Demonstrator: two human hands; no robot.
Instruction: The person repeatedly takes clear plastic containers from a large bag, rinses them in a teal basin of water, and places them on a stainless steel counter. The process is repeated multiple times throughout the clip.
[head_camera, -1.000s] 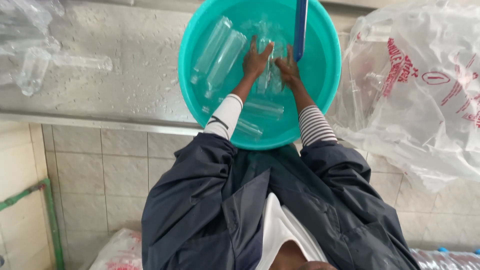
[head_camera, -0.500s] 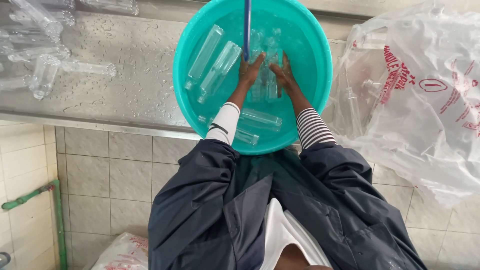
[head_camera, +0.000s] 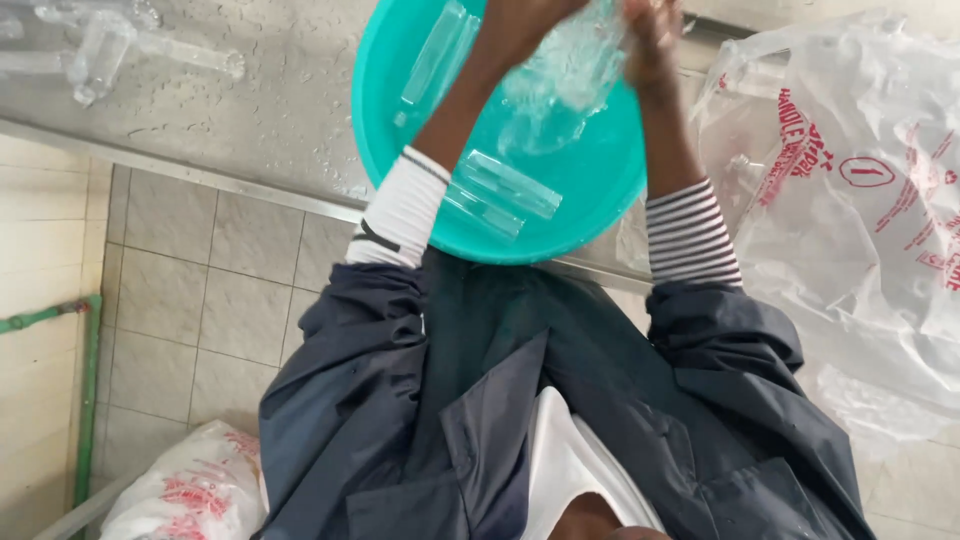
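One teal basin (head_camera: 390, 150) on wet speckled counter (head_camera: 250, 110)

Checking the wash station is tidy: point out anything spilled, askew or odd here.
Water droplets lie splashed on the grey counter beside the teal basin, which overhangs the counter's front edge. Both hands, left hand and right hand, hold a clear bottle shedding water. Nothing looks damaged.
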